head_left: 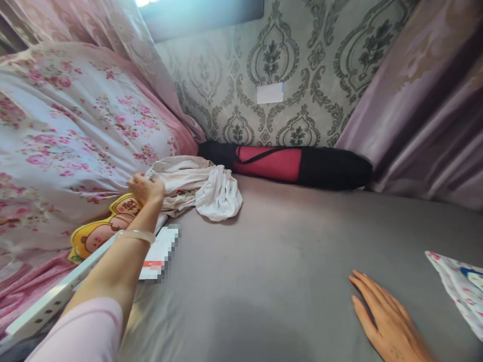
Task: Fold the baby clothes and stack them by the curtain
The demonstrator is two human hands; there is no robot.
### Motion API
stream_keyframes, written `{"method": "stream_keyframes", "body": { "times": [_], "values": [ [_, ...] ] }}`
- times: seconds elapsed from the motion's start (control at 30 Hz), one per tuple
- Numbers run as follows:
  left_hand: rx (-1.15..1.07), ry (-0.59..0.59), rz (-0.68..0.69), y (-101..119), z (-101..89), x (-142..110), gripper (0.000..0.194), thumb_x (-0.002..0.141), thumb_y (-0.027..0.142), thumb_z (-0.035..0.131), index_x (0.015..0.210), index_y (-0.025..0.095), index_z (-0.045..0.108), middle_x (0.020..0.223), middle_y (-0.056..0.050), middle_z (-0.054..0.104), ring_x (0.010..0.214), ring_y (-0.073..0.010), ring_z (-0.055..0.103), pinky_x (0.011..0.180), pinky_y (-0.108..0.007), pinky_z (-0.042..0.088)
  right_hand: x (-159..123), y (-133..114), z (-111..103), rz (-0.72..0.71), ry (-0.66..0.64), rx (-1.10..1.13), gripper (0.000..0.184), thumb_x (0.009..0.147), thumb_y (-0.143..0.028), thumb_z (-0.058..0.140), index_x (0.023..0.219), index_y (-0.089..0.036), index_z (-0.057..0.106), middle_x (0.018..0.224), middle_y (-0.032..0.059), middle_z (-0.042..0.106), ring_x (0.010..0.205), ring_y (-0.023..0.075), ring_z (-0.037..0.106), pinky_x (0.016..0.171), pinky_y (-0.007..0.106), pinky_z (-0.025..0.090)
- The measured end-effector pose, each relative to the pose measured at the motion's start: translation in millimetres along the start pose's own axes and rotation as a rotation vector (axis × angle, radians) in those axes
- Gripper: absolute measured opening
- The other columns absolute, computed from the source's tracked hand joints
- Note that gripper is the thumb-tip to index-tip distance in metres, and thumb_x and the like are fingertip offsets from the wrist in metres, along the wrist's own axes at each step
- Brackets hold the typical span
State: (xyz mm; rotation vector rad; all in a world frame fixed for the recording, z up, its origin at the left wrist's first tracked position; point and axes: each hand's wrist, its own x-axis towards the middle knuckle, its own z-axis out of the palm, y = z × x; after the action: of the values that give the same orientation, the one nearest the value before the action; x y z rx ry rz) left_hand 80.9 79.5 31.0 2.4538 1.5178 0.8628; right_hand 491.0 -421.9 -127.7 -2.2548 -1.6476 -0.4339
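Note:
My left hand reaches forward to the left side of the bed and is closed on the edge of the floral quilt, right beside a crumpled cream garment and a white cloth. A pale bangle sits on that wrist. My right hand lies flat, fingers stretched out, on the grey bedsheet at the lower right and holds nothing.
A yellow cartoon fan and a white flat box lie under my left arm. A long black-and-red bag lies along the patterned wall. Pink curtains hang on the right. A floral cloth corner shows at the right edge.

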Motion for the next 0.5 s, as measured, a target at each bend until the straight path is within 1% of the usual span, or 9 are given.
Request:
{"method": "stream_keyframes", "body": {
  "times": [0.07, 0.1, 0.17, 0.2, 0.27, 0.3, 0.37, 0.43, 0.5],
  "values": [
    [-0.089, 0.124, -0.030, 17.0, 20.2, -10.9, 0.052, 0.096, 0.038, 0.022, 0.107, 0.006, 0.061, 0.099, -0.011, 0.064, 0.113, -0.0302, 0.051, 0.095, -0.049, 0.036, 1.2, -2.3, -2.3, -0.003, -0.001, -0.001, 0.048, 0.095, -0.043, 0.035, 0.129, -0.015, 0.054, 0.135, 0.0128, 0.057, 0.125, 0.0303, 0.053, 0.105, 0.051, 0.041],
    [-0.129, 0.092, 0.011, 27.3, 31.2, -17.2, 0.050, 0.093, 0.045, 0.032, 0.104, 0.008, 0.063, 0.098, -0.010, 0.065, 0.107, -0.0277, 0.054, 0.092, -0.044, 0.040, 1.9, -3.3, -3.5, -0.005, -0.002, 0.000, 0.048, 0.095, -0.043, 0.035, 0.129, -0.014, 0.054, 0.135, 0.0130, 0.057, 0.125, 0.0301, 0.053, 0.106, 0.051, 0.041],
    [-0.186, -0.087, 0.153, 48.5, 54.5, -32.1, 0.046, 0.084, 0.056, 0.050, 0.095, 0.015, 0.067, 0.095, -0.007, 0.066, 0.093, -0.0214, 0.059, 0.081, -0.033, 0.045, 3.1, -4.9, -6.0, -0.006, -0.004, 0.004, 0.049, 0.095, -0.042, 0.034, 0.128, -0.013, 0.055, 0.135, 0.0133, 0.057, 0.126, 0.0297, 0.052, 0.106, 0.051, 0.040],
    [-0.210, -0.220, 0.249, 58.4, 66.2, -40.3, 0.046, 0.080, 0.058, 0.055, 0.094, 0.016, 0.068, 0.096, -0.007, 0.066, 0.089, -0.0203, 0.059, 0.078, -0.031, 0.046, 3.7, -5.4, -7.1, -0.003, -0.010, 0.007, 0.049, 0.095, -0.042, 0.034, 0.128, -0.013, 0.055, 0.136, 0.0134, 0.057, 0.126, 0.0294, 0.052, 0.107, 0.050, 0.040],
    [-0.214, -0.374, 0.347, 74.7, 88.4, -56.1, 0.050, 0.073, 0.061, 0.063, 0.097, 0.018, 0.069, 0.097, -0.008, 0.065, 0.085, -0.0201, 0.058, 0.077, -0.031, 0.045, 4.4, -6.3, -9.1, 0.013, -0.031, 0.017, 0.050, 0.096, -0.043, 0.033, 0.128, -0.013, 0.056, 0.137, 0.0134, 0.055, 0.128, 0.0287, 0.050, 0.108, 0.049, 0.039],
    [-0.220, -0.407, 0.355, 80.9, 98.1, -62.7, 0.051, 0.070, 0.060, 0.067, 0.098, 0.018, 0.069, 0.097, -0.008, 0.065, 0.086, -0.0212, 0.057, 0.078, -0.032, 0.045, 4.3, -6.9, -10.1, 0.021, -0.050, 0.024, 0.051, 0.096, -0.043, 0.032, 0.129, -0.012, 0.055, 0.139, 0.0134, 0.054, 0.130, 0.0281, 0.048, 0.109, 0.049, 0.038],
    [-0.256, -0.397, 0.298, 89.7, 113.4, -72.0, 0.046, 0.067, 0.053, 0.071, 0.096, 0.018, 0.069, 0.096, -0.008, 0.065, 0.090, -0.0234, 0.057, 0.082, -0.033, 0.044, 2.6, -9.0, -12.0, 0.044, -0.108, 0.032, 0.053, 0.096, -0.043, 0.030, 0.133, -0.012, 0.053, 0.143, 0.0128, 0.050, 0.134, 0.0274, 0.043, 0.112, 0.050, 0.034],
    [-0.314, -0.369, 0.224, 95.4, 121.9, -75.9, 0.035, 0.070, 0.046, 0.068, 0.090, 0.018, 0.069, 0.092, -0.008, 0.065, 0.092, -0.0243, 0.056, 0.082, -0.033, 0.043, -1.8, -12.3, -15.0, 0.104, -0.176, 0.017, 0.056, 0.097, -0.045, 0.027, 0.139, -0.015, 0.050, 0.149, 0.0116, 0.043, 0.140, 0.0293, 0.035, 0.113, 0.057, 0.027],
    [-0.357, -0.349, 0.173, 100.6, 123.0, -76.5, 0.029, 0.077, 0.043, 0.059, 0.084, 0.017, 0.068, 0.083, -0.007, 0.064, 0.087, -0.0232, 0.056, 0.077, -0.032, 0.043, -8.1, -16.1, -20.7, 0.188, -0.259, 0.005, 0.059, 0.096, -0.049, 0.028, 0.144, -0.020, 0.044, 0.154, 0.0108, 0.034, 0.143, 0.0333, 0.026, 0.111, 0.067, 0.021]
  ]
}}
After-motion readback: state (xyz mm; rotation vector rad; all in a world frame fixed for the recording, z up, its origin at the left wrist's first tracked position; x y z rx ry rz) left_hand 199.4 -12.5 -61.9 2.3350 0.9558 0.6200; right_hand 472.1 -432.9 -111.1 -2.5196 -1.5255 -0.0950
